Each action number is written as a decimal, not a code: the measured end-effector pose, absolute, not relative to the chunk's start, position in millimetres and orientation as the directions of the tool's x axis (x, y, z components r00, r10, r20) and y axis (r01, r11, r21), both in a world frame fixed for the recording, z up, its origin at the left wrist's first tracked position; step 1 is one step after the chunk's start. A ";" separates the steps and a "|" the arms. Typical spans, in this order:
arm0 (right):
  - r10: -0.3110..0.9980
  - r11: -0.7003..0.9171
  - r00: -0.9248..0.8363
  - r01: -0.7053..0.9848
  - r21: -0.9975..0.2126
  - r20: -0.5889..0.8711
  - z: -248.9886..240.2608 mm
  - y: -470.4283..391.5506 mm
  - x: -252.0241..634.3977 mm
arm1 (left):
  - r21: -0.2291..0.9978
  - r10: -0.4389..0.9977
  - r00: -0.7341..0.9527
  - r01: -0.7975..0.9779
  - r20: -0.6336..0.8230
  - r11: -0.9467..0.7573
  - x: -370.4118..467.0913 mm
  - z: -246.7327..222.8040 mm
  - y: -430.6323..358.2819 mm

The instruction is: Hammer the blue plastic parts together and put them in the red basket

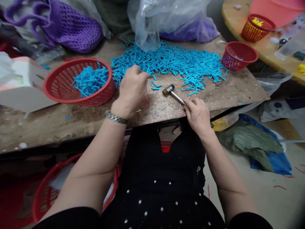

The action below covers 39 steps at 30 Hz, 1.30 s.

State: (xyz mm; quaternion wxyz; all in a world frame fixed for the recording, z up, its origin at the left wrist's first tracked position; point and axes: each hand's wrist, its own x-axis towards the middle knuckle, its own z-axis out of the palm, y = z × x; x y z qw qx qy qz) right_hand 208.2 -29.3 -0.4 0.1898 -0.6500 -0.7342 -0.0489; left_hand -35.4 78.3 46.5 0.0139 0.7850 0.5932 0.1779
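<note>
My right hand [197, 116] is closed around the handle of a small two-faced mallet [168, 90], whose head rests at or just over the worktop, pointing left. My left hand [133, 89], wearing a metal watch band, has its fingers curled together beside the front edge of the heap of blue plastic pieces [166, 60]. Whatever its fingertips may hold is hidden by the hand. A red plastic basket [53, 81] with more blue thin pieces [90, 79] stands left of that hand. Several loose blue pieces [156, 85] lie between the left hand and the mallet.
A smaller red basket [239, 54] stands at the worktop's [95, 122] right end. Clear plastic bags [166, 19] and a purple mesh bag [73, 28] lie behind. A white box [26, 82] sits at left. Below are a large red basket [39, 194] and a green bag [254, 140].
</note>
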 end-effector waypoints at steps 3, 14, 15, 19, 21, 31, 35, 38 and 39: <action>0.929 0.158 -0.078 0.967 -0.199 0.361 -0.1 -33.4 211.8 | 0.181 0.906 0.365 0.897 0.215 -0.404 -19.9 32.5 92.0; 0.912 0.216 -0.090 0.935 -0.282 0.401 -4.5 -39.0 217.6 | -0.090 0.869 0.495 0.867 0.032 -0.490 -11.7 28.0 113.8; 0.913 0.218 -0.090 0.932 -0.289 0.398 -4.0 -39.3 217.8 | -0.093 0.865 0.500 0.864 0.038 -0.495 -11.9 27.4 114.4; 0.920 0.221 -0.087 0.920 -0.323 0.382 -1.6 -40.9 219.3 | -0.039 0.866 0.496 0.868 0.066 -0.495 -13.7 23.7 117.7; 0.922 0.224 -0.086 0.913 -0.340 0.377 -1.1 -41.7 220.3 | 0.035 0.874 0.476 0.876 0.101 -0.481 -16.0 21.8 120.1; 0.901 0.240 -0.052 0.887 -0.395 0.430 0.7 -40.6 219.0 | 0.497 0.880 0.308 0.735 0.362 -0.462 -27.9 19.6 116.5; 0.897 0.262 -0.070 0.879 -0.398 0.437 1.7 -38.5 216.0 | 0.667 0.921 0.180 0.643 0.345 -0.376 -26.7 12.1 110.3; 0.907 0.248 -0.066 0.883 -0.398 0.416 2.4 -37.8 214.1 | 0.740 0.940 0.114 0.590 0.322 -0.325 -26.8 8.1 109.3; 0.910 0.244 -0.066 0.884 -0.399 0.410 2.7 -37.7 213.7 | 0.760 0.943 0.101 0.569 0.316 -0.315 -26.9 7.9 108.8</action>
